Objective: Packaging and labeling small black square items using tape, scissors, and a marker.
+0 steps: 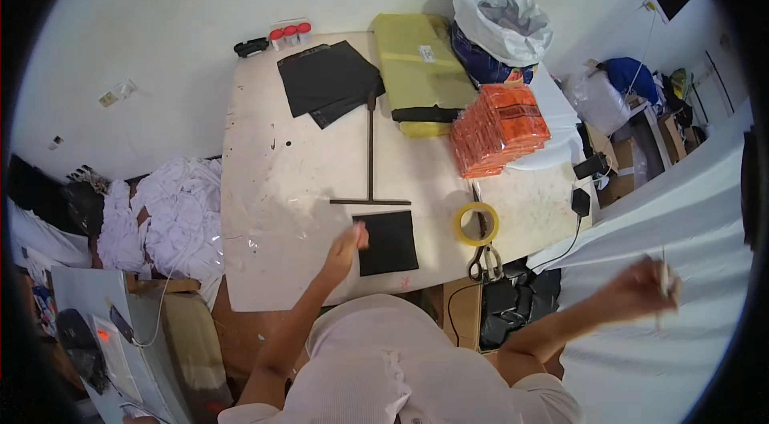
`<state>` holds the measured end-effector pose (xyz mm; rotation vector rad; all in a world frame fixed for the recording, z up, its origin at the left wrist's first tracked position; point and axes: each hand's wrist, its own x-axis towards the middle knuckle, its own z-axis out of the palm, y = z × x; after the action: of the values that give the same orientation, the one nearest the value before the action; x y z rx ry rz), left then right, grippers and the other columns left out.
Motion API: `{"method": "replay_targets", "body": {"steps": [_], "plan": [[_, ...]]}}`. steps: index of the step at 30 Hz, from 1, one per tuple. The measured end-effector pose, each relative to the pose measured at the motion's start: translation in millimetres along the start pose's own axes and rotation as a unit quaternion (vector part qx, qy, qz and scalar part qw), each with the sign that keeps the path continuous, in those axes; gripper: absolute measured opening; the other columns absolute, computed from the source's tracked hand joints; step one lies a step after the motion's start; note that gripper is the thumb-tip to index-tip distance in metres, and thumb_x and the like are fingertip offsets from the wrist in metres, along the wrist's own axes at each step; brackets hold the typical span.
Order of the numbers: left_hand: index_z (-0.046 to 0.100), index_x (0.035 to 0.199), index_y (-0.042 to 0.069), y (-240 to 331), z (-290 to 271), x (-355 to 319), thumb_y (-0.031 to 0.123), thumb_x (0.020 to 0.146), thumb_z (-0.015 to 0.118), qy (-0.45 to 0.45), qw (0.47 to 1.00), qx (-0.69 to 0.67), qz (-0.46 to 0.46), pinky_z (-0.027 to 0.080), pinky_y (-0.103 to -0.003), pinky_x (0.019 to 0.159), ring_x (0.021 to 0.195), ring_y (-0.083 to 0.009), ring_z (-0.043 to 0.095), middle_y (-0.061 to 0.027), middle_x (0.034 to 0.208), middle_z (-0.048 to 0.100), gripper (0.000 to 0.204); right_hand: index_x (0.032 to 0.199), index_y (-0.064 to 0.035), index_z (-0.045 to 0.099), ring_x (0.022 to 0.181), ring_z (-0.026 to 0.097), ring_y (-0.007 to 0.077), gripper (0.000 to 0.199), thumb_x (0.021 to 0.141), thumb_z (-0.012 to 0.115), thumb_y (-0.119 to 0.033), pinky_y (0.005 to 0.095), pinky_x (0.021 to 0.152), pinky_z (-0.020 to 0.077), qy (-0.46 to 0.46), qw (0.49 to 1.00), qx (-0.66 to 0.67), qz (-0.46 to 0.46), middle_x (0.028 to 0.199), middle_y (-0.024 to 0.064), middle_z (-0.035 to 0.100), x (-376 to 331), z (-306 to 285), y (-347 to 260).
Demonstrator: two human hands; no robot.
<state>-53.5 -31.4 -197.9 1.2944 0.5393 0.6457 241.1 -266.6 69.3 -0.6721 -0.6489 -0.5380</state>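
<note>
A black square packet or folded sheet lies flat near the table's front edge. My left hand is over its upper left edge, fingers curled together; whether they pinch anything does not show. Out to the right, past the table, my right hand is raised in front of white cloth and smeared by motion. Its fingers are closed on a small pale object with a thin line above and below; its kind is unclear. Just beyond the black square lies a dark T-shaped metal bar.
Yellow tape roll and scissors lie at the front right. Behind are stacked orange packets, a yellow-green package, a white sack and black sheets. White cloth is heaped left; a black adapter sits right.
</note>
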Motion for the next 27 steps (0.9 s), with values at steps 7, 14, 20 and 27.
{"method": "replay_targets", "body": {"steps": [7, 14, 20, 27], "plan": [[0.054, 0.101, 0.003, -41.3, 0.5, 25.7, 0.022, 0.083, 0.056, 0.109, 0.853, 0.48, 0.176, 0.037, -0.037, 0.085, 0.097, -0.0281, 0.049, -0.0098, 0.101, 0.054, 0.027, 0.104, -0.0029, 0.057, 0.076, 0.058, 0.0137, 0.023, 0.084, 0.057, -0.015, 0.0263, 0.063, 0.048, -0.381, 0.758, -0.16, 0.505, 0.092, 0.0074, 0.06, -196.9, -3.0, 134.4], [0.053, 0.099, 0.004, -38.0, 1.2, 25.2, 0.021, 0.08, 0.058, 0.097, 0.837, 0.511, 0.168, 0.037, -0.037, 0.084, 0.099, -0.025, 0.047, -0.007, 0.1, 0.053, 0.026, 0.1, -0.0008, 0.057, 0.075, 0.059, 0.0115, 0.018, 0.085, 0.056, -0.011, 0.0228, 0.062, 0.0493, -0.424, 0.689, -0.107, 0.578, 0.086, 0.0069, 0.06, -292.1, -18.0, 145.9], [0.055, 0.097, 0.004, -38.3, 0.0, 24.2, 0.018, 0.079, 0.06, 0.102, 0.84, 0.51, 0.152, 0.037, -0.036, 0.084, 0.098, -0.0244, 0.048, -0.0062, 0.101, 0.054, 0.024, 0.088, -0.0026, 0.057, 0.061, 0.046, 0.0035, 0.009, 0.081, 0.059, -0.007, 0.0189, 0.053, 0.0373, -0.472, 0.706, -0.17, 0.5, 0.068, -0.0016, 0.055, -308.9, -24.0, 151.6], [0.055, 0.094, 0.005, -41.1, -0.5, 23.9, 0.017, 0.078, 0.061, 0.103, 0.839, 0.514, 0.147, 0.037, -0.035, 0.083, 0.097, -0.024, 0.047, -0.0054, 0.1, 0.054, 0.021, 0.079, -0.0023, 0.055, 0.057, 0.044, 0.0038, 0.008, 0.08, 0.06, -0.008, 0.0205, 0.051, 0.0358, -0.541, 0.698, -0.209, 0.42, 0.063, -0.0007, 0.053, -309.7, -17.8, 151.6]]}}
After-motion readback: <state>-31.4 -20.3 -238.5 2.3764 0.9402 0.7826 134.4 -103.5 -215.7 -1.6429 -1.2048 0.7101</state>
